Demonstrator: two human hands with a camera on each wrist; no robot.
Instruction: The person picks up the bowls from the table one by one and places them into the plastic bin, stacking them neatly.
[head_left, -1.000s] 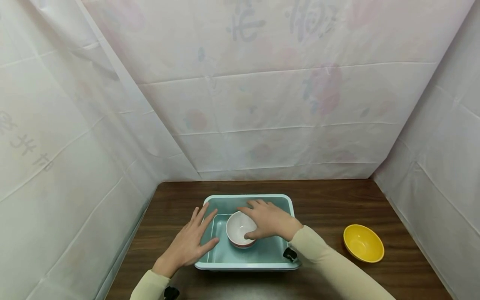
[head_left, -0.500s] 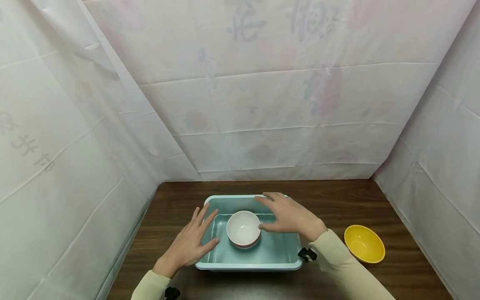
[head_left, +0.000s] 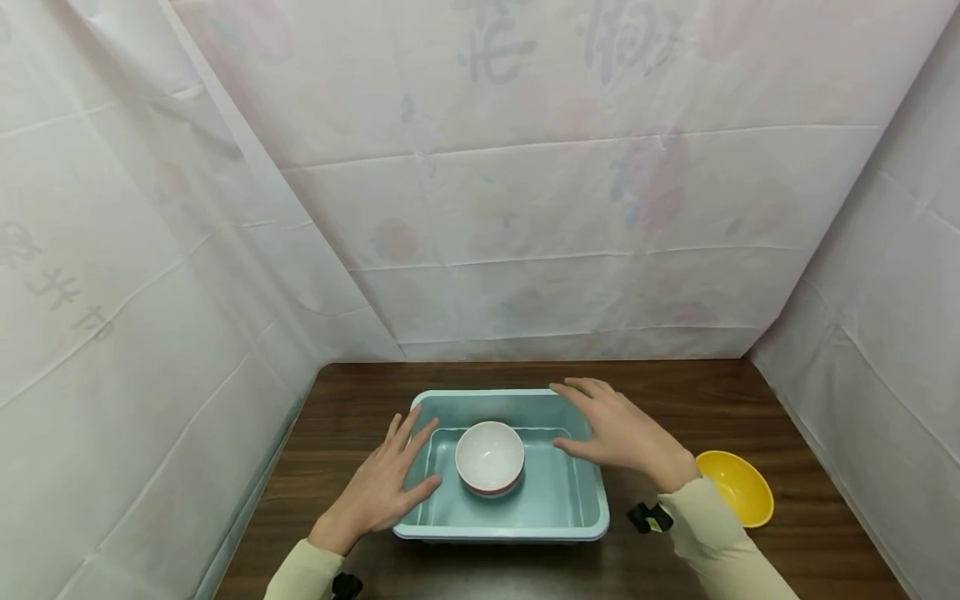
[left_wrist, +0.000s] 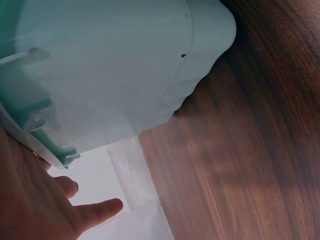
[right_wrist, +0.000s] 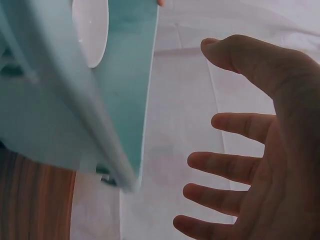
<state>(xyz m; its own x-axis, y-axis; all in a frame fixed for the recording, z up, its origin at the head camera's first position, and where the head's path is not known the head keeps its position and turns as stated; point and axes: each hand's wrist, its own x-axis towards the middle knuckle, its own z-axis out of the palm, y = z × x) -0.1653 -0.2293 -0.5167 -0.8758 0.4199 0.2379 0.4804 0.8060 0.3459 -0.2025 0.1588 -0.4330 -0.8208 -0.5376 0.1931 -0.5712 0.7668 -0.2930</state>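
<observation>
A white bowl with a reddish band low on its outside sits in the light teal plastic basin, left of its middle. My left hand lies over the basin's left rim, fingers spread, holding nothing. In the left wrist view its fingers show beside the basin's outer wall. My right hand hovers at the basin's right rim, fingers apart and nothing in them. The right wrist view shows that hand apart from the basin's edge, the white bowl beyond.
A yellow bowl stands on the dark wooden table at the right, partly hidden by my right sleeve. White printed sheets hang behind the table and along both sides.
My right hand has moved right, from over the white bowl to the basin's right rim. The white bowl stays in the basin, and my left hand has kept its place.
</observation>
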